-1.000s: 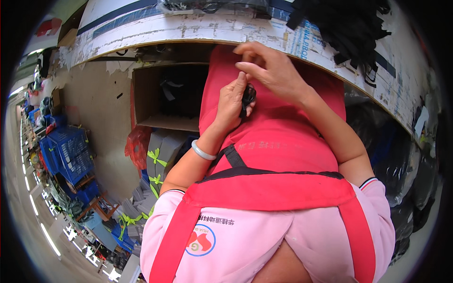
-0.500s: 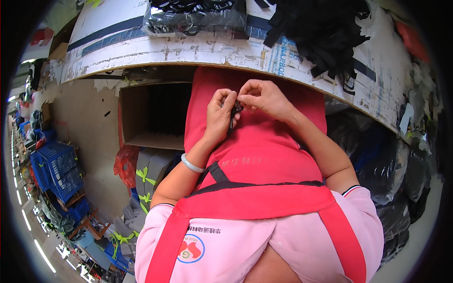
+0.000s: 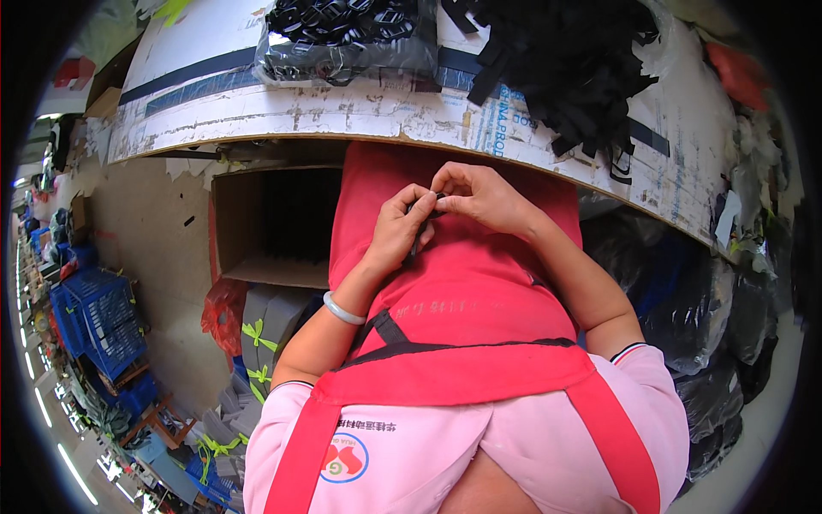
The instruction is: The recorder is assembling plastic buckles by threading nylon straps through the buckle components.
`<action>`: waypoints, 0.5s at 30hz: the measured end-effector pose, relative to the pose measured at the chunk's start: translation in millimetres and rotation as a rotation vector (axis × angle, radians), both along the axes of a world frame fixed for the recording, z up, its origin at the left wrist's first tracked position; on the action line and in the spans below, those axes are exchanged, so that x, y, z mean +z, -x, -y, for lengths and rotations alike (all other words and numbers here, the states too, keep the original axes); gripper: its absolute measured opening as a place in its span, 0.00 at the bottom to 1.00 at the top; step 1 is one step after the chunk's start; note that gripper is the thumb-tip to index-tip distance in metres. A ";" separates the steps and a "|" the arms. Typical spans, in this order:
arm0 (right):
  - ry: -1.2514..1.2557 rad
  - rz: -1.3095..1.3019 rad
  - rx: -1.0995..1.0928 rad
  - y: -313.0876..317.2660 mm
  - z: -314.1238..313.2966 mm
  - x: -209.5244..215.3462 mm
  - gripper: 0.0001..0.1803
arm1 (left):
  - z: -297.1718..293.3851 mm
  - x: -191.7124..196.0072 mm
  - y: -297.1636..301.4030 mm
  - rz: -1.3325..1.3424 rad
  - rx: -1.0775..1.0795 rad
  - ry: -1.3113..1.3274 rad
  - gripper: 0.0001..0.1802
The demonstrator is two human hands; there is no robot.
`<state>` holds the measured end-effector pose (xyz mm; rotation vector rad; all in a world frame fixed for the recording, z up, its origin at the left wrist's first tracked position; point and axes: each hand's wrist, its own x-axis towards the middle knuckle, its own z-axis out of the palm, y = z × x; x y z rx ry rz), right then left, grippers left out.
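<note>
As the head view looks down over my lap, my left grip [image 3: 399, 226] is closed around a small black piece [image 3: 419, 233], mostly hidden by fingers, above the red apron [image 3: 479, 274]. My right grip [image 3: 440, 195] pinches at its upper end. I judge the step in hand to be fine two-handed fingering of it; the next move calls for a steady left hold and precise right fingertips. Black buckles [image 3: 342, 19] and black straps [image 3: 565, 68] lie beyond on the counter [image 3: 342, 113].

Hands [image 3: 400, 227] [image 3: 488, 201] have room over the apron [image 3: 479, 278]; the table edge [image 3: 360, 135] bars ahead.
</note>
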<state>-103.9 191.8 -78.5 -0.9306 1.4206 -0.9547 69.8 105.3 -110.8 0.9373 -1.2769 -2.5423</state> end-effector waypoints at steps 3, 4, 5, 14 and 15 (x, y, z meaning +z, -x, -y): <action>0.216 -0.462 -0.104 12.1 -0.2 23.3 0.08 | 15.8 -18.2 -11.2 -0.111 -0.095 -0.343 0.13; 0.264 -0.600 -0.202 25.1 0.3 31.6 0.07 | 16.3 -20.3 -10.8 -0.117 0.035 -0.544 0.13; 0.453 -1.051 -0.262 45.8 0.2 31.0 0.08 | 15.8 -21.1 -11.3 -0.123 0.167 -0.744 0.14; 0.413 -1.448 -0.313 81.9 3.2 43.2 0.10 | 14.4 -7.5 0.0 -0.011 0.251 -0.731 0.13; 0.412 -1.438 -0.308 68.0 4.5 50.7 0.10 | 16.7 -16.2 -1.5 -0.092 0.186 -0.728 0.13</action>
